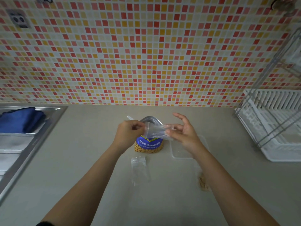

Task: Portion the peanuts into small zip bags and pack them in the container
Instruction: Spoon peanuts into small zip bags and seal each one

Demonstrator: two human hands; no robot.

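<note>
Item one: an empty clear zip bag (156, 131), held in the air above the middle of the counter (91, 144), stretched sideways between my two hands. My left hand (128, 132) pinches its left end with curled fingertips; my right hand (184, 132) holds the right end between thumb and lower fingers, the forefinger lifted free. Directly behind and below it: the peanut bag (149, 145), blue label, standing upright with its top open, nuts showing through the clear base. Just right of that, under my right wrist: a clear container (178, 152), flat on the counter; I cannot tell what it holds. Nearer the front edge: spare bags (140, 168), clear, lying flat. Beside my right forearm: a filled bag (202, 182) of peanuts, partly hidden. At the counter's left edge: a steel sink (32, 139) with a folded blue cloth (21, 120) on it. At the right edge: a white dish rack (275, 128) against the tiled wall (146, 54).
</note>
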